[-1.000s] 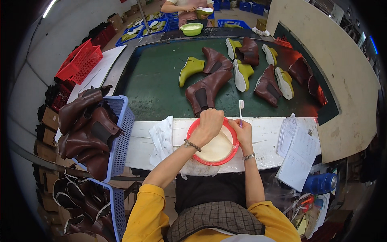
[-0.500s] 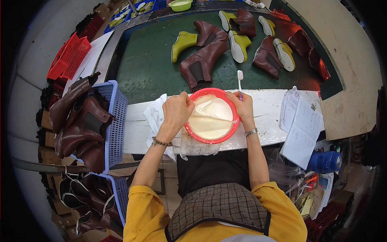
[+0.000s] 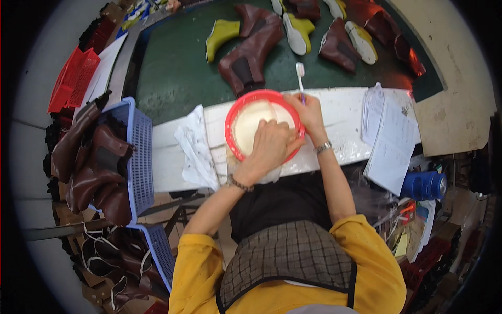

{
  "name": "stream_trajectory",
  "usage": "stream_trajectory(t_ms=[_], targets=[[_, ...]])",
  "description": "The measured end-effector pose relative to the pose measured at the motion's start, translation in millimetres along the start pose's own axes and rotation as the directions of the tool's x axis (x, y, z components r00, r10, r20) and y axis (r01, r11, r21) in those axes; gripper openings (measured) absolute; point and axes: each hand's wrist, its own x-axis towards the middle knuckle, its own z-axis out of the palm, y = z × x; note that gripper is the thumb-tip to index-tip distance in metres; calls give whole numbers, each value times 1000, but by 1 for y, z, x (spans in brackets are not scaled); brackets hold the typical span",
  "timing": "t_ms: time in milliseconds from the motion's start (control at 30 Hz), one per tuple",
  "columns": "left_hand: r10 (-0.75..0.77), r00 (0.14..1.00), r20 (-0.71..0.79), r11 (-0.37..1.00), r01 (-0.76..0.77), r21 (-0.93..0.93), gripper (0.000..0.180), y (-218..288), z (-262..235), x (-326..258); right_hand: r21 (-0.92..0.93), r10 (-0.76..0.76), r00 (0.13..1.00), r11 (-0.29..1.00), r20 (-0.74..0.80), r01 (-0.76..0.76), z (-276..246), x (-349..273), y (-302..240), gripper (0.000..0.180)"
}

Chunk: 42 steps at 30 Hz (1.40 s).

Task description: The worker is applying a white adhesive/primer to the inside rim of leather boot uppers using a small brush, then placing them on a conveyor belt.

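Hands at work over a round red plastic basin (image 3: 234, 112) of cream-coloured paste on the white tabletop (image 3: 345, 112): left hand (image 3: 271, 146) curled inside it, right hand (image 3: 309, 111) at its rim gripping a white toothbrush (image 3: 299, 73).

Head-worn fisheye, steeply down, close overhead

Bare white bench (image 3: 345, 112) right of the red bowl (image 3: 235, 112); crumpled cloth (image 3: 196, 149), seemingly, crowds its left.
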Motion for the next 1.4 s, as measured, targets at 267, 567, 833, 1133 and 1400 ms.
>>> stream_trajectory(t_ms=[267, 567, 833, 1133, 1400], targets=[[14, 998, 58, 981, -2, -194, 19, -12, 8, -8, -34, -9, 1000, 999, -14, 9, -4, -10, 8, 29], [135, 988, 76, 989, -131, -64, 11, -7, -14, -27, 9, 26, 1000, 1000, -16, -26, -1, -3, 0, 28], [56, 992, 115, 966, -24, -256, 7, -4, -33, -57, -64, 7, 1000, 998, -25, -8, -2, -6, 2, 24], [-3, 1000, 25, 951, 10, -310, 16, 2, 2, -36, -23, 0, 1000, 1000, 26, 0, 0, -5, -2, 24], [-209, 978, 1, 918, 197, -345, 32, 11, 2, -34, -88, -9, 1000, 996, 13, 10, -4, 0, -1, 24]])
